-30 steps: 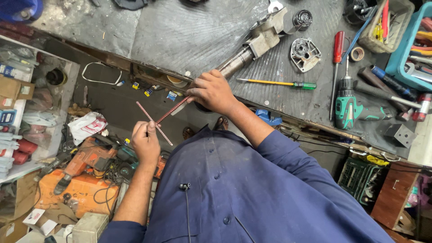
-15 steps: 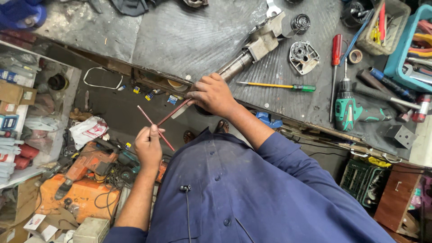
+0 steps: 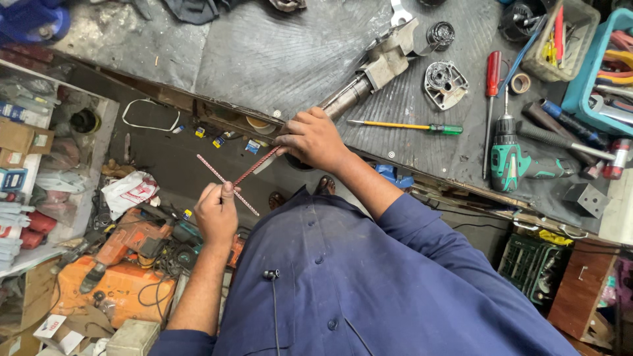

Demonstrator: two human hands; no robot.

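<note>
Red striped rods [image 3: 239, 179] crossed, both diagonal.

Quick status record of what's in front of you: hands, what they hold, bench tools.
left hand: pinches a thin red-and-white striped strand
right hand: grips a second striped strand at the bench edge
strands: cross each other between the hands
bench: grey mat, motor shaft assembly just beyond the right hand
tools: yellow screwdriver, red screwdriver, green cordless drill
floor: orange power tool at the left
</note>
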